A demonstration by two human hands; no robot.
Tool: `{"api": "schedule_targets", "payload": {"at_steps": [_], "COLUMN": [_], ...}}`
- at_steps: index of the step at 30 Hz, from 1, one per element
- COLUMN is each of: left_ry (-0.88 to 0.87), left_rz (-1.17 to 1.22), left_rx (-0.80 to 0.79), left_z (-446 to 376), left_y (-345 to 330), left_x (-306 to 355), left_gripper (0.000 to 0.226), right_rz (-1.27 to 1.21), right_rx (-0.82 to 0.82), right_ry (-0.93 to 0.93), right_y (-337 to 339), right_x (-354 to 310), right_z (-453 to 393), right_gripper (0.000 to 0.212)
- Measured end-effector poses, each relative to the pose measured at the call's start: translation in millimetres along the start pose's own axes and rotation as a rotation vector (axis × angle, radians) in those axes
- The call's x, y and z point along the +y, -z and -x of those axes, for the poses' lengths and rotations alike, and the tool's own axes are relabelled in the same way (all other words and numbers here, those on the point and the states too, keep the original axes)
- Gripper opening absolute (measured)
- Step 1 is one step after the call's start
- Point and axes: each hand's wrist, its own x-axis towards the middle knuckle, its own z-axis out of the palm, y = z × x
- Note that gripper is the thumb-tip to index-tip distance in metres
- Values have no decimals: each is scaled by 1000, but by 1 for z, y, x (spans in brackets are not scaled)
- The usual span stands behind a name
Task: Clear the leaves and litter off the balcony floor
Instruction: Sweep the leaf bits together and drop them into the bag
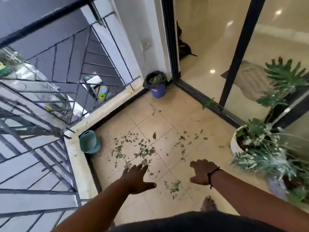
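At the far left we see the black railing (55,12), and tucked in the corner under it a teal container (89,142) standing on the balcony floor (168,113). Just right of that lie the leaves (133,148), thickest ahead of our left hand (137,179), which reaches out flat, fingers straight and spread, holding nothing. A smaller clump of leaves sits between our two hands, with thinner scatter beyond. Our right hand (201,172) is likewise extended, its fingers loose, and empty. Further back in the corner stands a lined bin (157,84) already holding some leaves. At the right is a potted plant (260,143).

We judge ourselves mid-gathering: the next move calls for bending lower, sweeping both palms together around the thick patch, and carrying the handful to the bin.
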Motion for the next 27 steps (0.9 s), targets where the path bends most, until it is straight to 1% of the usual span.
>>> {"api": "schedule_targets", "payload": {"at_steps": [2,4,5,7,8,9,10,12,15,17,19,20,21,23,24,27], "left_ry": [-10,-29,-41,-68,-82,-90,-98,-107,-171,-205,-226,-226,-220,-198,-182,-150], "left_rz": [38,61,66,68,61,56,56,46,9,-14,-49,-59,-71,-86,-87,-84], "left_rx": [-11,-41,-60,-80,-103,-119,-142,-170,-214,-249,-302,-314,-318,-313,-303,-289], "left_z": [-10,-21,-27,-37,-44,-50,-58,-76,-116,-140,-167,-184,-199,-235,-253,-309], "left_y": [-1,-8,-14,-27,-36,-43,-52,-69,-98,-115,-132,-140,-148,-165,-174,-207], "left_x": [7,11,10,3,-2,-7,-14,-28,-61,-84,-111,-126,-138,-162,-171,-184], "left_gripper": [98,101,109,130,135,134,129,113,100,98,103,106,107,100,95,94], "right_rz": [-38,-65,-78,-88,-99,-108,-129,-189,-379,-586,-732,-745,-735,-691,-683,-769], "right_rx": [-19,-50,-72,-90,-98,-102,-112,-104,-68,1,32,26,19,17,8,-2], "right_ry": [-29,-67,-88,-121,-143,-170,-204,-273,-438,-553,-607,-607,-613,-653,-690,-744], "right_y": [-8,-17,-22,-32,-40,-45,-53,-69,-104,-141,-188,-215,-237,-265,-274,-309], "right_x": [13,24,27,29,28,27,25,22,4,-15,-41,-54,-66,-89,-96,-99], "right_z": [-8,-15,-18,-22,-26,-29,-34,-43,-68,-80,-103,-119,-132,-159,-175,-227], "right_gripper": [71,70,69,68,67,67,66,65,60,55,63,67,67,63,64,72]}}
